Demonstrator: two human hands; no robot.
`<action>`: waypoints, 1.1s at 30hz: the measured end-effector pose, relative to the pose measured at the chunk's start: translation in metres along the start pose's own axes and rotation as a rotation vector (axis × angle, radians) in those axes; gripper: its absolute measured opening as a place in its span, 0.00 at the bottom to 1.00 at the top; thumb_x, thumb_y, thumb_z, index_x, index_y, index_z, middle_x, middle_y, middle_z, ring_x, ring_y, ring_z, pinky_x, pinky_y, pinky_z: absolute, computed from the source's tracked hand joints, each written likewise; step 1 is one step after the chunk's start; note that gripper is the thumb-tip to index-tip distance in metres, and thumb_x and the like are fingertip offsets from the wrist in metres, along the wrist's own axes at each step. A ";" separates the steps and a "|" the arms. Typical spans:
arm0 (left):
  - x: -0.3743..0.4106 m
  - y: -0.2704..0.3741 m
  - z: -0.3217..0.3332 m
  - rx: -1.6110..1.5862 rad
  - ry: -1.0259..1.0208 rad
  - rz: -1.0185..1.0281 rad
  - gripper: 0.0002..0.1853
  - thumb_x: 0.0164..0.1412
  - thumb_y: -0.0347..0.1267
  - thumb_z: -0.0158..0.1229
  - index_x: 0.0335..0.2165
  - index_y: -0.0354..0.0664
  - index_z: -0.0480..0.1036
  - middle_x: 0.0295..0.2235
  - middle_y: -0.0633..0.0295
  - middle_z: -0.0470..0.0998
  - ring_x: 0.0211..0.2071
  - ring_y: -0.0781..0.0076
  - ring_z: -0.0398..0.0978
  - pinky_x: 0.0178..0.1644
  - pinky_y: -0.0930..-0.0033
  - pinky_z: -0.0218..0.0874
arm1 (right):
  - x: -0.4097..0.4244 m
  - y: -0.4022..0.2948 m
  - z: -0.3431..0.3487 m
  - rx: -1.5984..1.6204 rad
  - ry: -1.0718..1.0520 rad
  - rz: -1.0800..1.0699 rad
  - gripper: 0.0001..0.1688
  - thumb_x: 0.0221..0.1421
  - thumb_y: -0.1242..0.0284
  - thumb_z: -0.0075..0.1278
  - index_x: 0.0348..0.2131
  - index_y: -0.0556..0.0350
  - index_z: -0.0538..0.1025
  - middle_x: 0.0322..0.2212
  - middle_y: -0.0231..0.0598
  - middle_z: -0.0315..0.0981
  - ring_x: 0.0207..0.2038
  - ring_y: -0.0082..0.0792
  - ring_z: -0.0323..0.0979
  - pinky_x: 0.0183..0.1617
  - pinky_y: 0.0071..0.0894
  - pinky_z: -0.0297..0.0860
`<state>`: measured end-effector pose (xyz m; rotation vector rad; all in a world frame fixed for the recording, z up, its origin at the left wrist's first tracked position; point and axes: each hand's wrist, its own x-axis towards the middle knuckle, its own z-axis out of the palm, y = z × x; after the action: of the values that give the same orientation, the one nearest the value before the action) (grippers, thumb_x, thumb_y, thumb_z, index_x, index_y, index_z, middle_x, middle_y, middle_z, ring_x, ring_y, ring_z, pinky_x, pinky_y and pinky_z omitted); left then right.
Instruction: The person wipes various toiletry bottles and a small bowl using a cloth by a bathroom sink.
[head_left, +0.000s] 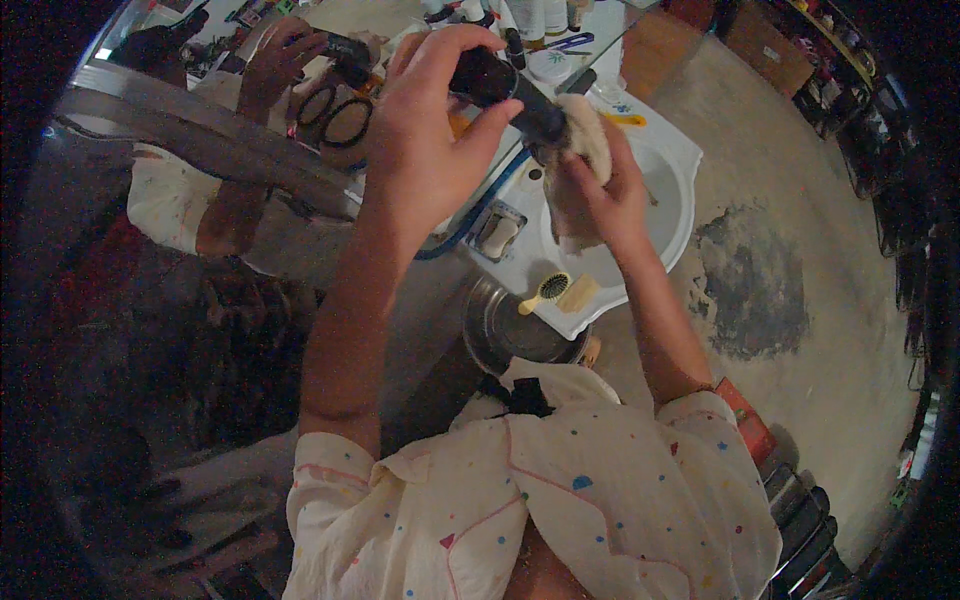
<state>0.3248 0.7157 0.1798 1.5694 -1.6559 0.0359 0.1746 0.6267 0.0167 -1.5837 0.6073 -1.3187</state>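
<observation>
My left hand (427, 112) is raised above the washbasin. Its thumb and fingers curl around one end of a dark cylindrical container (536, 111), whose exact kind I cannot tell. My right hand (619, 191) grips a tan cloth (589, 135) pressed against the container's other end, with part of the cloth hanging down over the white washbasin (679, 180). On the basin's left ledge a bar of soap (499, 236) sits in a soap dish (516, 212). Near its front corner lie a yellow-handled hairbrush (553, 285) and a pale yellow block (577, 294).
A mirror in a grey frame (202, 142) stands to the left, reflecting an arm and a dark container. Several bottles (529, 22) and a blue hair clip (574, 41) occupy the far shelf. Under the basin's front corner is a round basin (517, 330). Shoes (802, 510) line the right side.
</observation>
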 end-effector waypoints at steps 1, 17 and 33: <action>-0.004 -0.001 0.001 -0.065 0.000 -0.012 0.26 0.50 0.20 0.66 0.48 0.44 0.70 0.42 0.59 0.70 0.44 0.67 0.74 0.42 0.67 0.73 | -0.006 0.002 -0.002 0.169 -0.013 0.138 0.33 0.56 0.70 0.57 0.59 0.57 0.66 0.53 0.44 0.69 0.54 0.37 0.69 0.60 0.35 0.63; -0.119 -0.006 0.047 -0.894 0.107 -0.378 0.14 0.61 0.20 0.57 0.45 0.36 0.65 0.39 0.61 0.73 0.41 0.76 0.72 0.48 0.71 0.64 | -0.010 -0.037 0.001 0.200 -0.260 0.307 0.30 0.59 0.65 0.56 0.56 0.60 0.68 0.47 0.41 0.74 0.49 0.34 0.72 0.54 0.34 0.68; -0.122 0.000 0.027 -0.653 0.000 -0.564 0.16 0.62 0.26 0.59 0.47 0.39 0.66 0.38 0.63 0.75 0.38 0.74 0.73 0.45 0.70 0.64 | 0.031 -0.052 0.020 0.002 -0.207 -0.055 0.27 0.55 0.74 0.53 0.54 0.55 0.71 0.52 0.48 0.69 0.55 0.43 0.68 0.59 0.39 0.64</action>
<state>0.2946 0.8004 0.0925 1.4402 -1.0113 -0.7237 0.1921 0.6299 0.0777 -1.7190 0.4372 -1.1759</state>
